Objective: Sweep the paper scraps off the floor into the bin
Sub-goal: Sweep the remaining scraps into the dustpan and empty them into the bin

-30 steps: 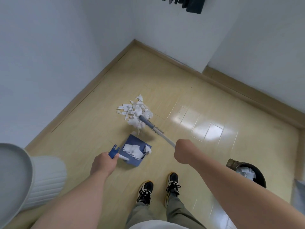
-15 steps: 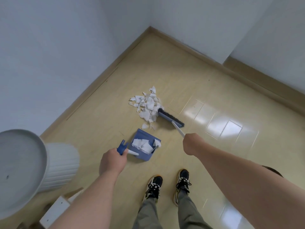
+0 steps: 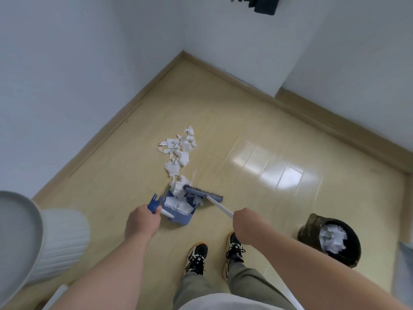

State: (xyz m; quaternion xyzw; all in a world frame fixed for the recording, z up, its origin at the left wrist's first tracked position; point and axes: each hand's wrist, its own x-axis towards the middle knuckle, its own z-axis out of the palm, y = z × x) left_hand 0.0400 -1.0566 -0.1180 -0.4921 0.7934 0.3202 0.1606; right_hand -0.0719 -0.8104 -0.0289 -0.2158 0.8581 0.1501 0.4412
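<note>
Head view: left hand (image 3: pixel 142 222) grips dustpan (image 3: pixel 180 217) handle, right hand (image 3: pixel 245 222) grips broom (image 3: pixel 202 193) shaft. Paper scraps (image 3: pixel 178 153) trail 12 o'clock from pan; bin (image 3: pixel 310 231) at 4 o'clock. Scraps likely featherlight, flutter-prone: sweep gently, hold shaft low.

Plain room: white walls (image 3: pixel 67 63), laminate floor (image 3: pixel 245 121)

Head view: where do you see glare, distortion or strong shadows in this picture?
In the head view, a bright glare lies on the floor right of the paper scraps; the wide lens enlarges the forearms toward the bottom edge; the light is soft, with only a faint shadow beside the dustpan.
</note>
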